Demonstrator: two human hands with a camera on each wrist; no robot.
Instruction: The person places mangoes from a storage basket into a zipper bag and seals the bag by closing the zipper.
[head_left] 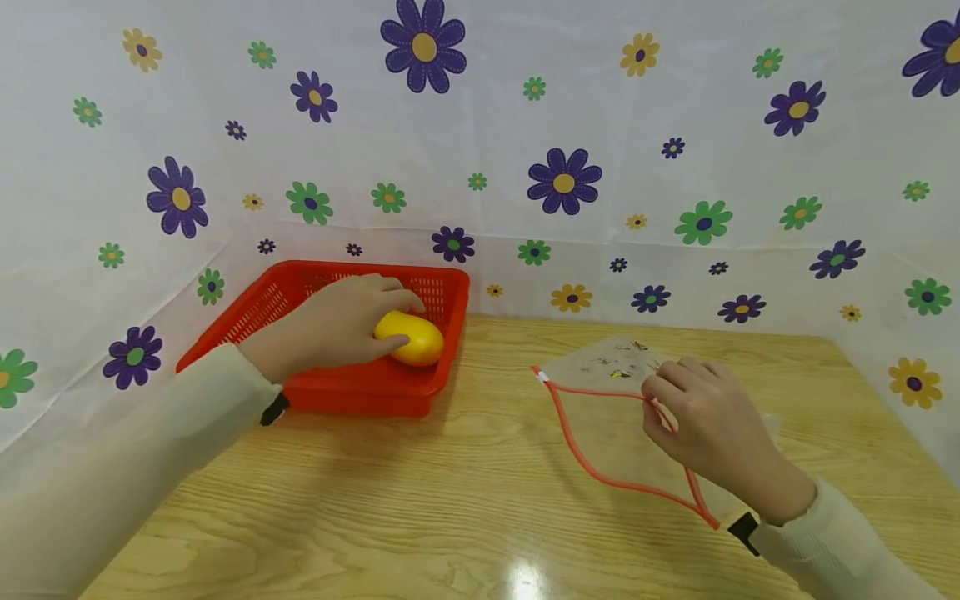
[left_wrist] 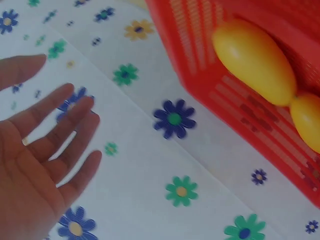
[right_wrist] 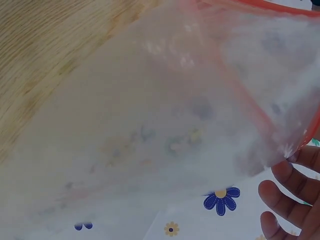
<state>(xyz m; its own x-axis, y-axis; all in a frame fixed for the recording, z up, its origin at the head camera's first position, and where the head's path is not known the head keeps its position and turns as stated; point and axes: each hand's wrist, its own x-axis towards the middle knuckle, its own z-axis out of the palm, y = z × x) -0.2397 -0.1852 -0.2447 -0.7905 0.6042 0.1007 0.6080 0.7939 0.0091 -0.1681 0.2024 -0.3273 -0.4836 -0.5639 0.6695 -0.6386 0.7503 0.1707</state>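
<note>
My left hand (head_left: 348,321) is over the red plastic basket (head_left: 360,403). Its thumb overlaps a glossy yellow mango (head_left: 422,342) in the head view. The left wrist view shows the fingers spread and relaxed, apart from two mangoes (left_wrist: 255,62) that lie end to end in the basket; the hand hides one of them from the head camera. On the right, my right hand (head_left: 708,425) pinches the rim of a translucent zip bag (head_left: 592,367) between thumb and fingertips. The bag's red-edged mouth gapes, and small printed figures mark its side.
A white slider (head_left: 542,376) sits at the bag's far-left corner. The wooden table (head_left: 480,500) spreads beneath everything. White cloth (head_left: 480,133) printed with flowers hangs behind it and along both sides.
</note>
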